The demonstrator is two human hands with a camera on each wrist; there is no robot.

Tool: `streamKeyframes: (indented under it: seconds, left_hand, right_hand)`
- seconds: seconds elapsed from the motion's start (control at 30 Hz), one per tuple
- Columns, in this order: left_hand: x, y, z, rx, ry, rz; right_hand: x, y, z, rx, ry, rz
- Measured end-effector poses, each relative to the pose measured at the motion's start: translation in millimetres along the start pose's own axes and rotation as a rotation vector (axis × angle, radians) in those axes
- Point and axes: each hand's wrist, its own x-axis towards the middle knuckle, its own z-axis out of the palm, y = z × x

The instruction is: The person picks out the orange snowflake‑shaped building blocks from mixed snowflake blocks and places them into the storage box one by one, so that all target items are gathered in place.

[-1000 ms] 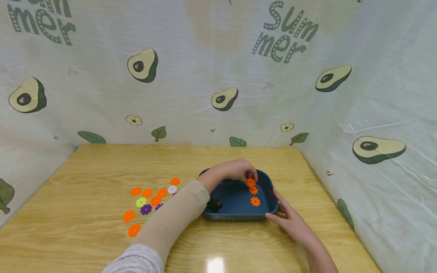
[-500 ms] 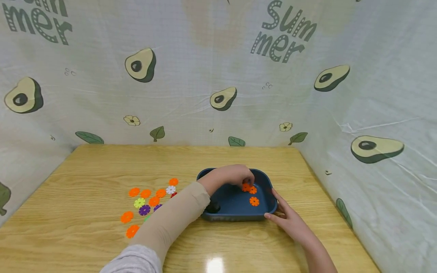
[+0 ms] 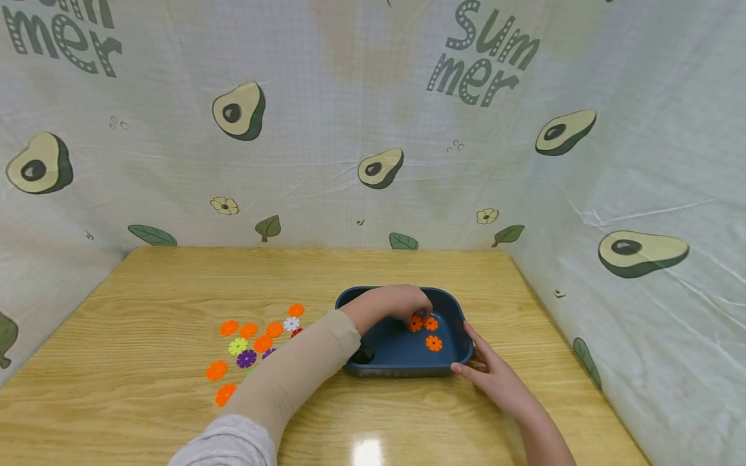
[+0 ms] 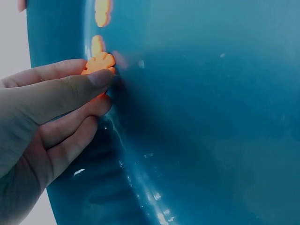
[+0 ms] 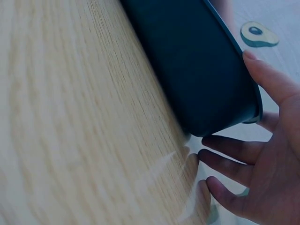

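Observation:
Inside the dark blue plastic tub (image 3: 402,372), my left hand (image 3: 402,301) pinches an orange notched plastic disc (image 4: 101,61) between thumb and fingers, low near the tub floor. Two more orange discs (image 3: 434,343) lie in the tub to the right of that hand. My right hand (image 3: 495,375) holds the tub's near right corner from outside. In the right wrist view the right thumb (image 5: 255,68) is on the rim, while the other fingers spread around and below the corner.
Left of the tub, loose notched discs lie on the wooden table (image 3: 146,291): several orange ones (image 3: 217,371), a white disc (image 3: 291,323), a yellow disc (image 3: 237,346) and a purple disc (image 3: 247,358). My left sleeve covers part of this group. A dark rounded thing (image 3: 364,353) shows beside the left wrist.
My left hand has moved slightly left and down into the tub, bringing its orange disc beside the others. The right hand keeps its place on the tub's corner.

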Motion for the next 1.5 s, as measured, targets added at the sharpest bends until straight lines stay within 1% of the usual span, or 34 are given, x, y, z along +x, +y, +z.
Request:
streamKeyframes:
  seconds: [0.33,0.63,0.87,1.0,1.13,1.23,1.37,1.5]
  left_hand:
    - [1.3,4.9,0.7,0.065,-0.016,-0.046]
    - [0.3,7.1,-0.1,0.091,-0.020,-0.056]
    - [-1.2,8.8,-1.5,0.117,-0.038,-0.063]
    - [-1.9,9.1,-2.2,0.100,-0.061,-0.064]
    - [-8.9,8.6,-5.6,0.062,-0.099,-0.069]
    - [-16.3,10.4,-11.8,0.038,-0.114,-0.071]
    - [-24.8,13.2,-20.4,0.027,-0.101,-0.054]
    - [-34.3,18.4,-29.3,0.024,-0.070,-0.016]
  right_hand:
    - [-1,-1,0,0.009,-0.001,0.001]
    - [-1,-1,-1,0.000,-0.005,-0.007]
    - [0,-1,-1,-0.005,-0.008,-0.013]
    - [0,0,-1,-0.010,-0.009,-0.014]
    - [1,0,1,-0.014,-0.012,-0.014]
    - [1,1,2,-0.017,-0.012,-0.016]
    - [1,2,2,-0.027,-0.010,-0.009]
    - [-1,2,1,-0.035,-0.007,-0.002]
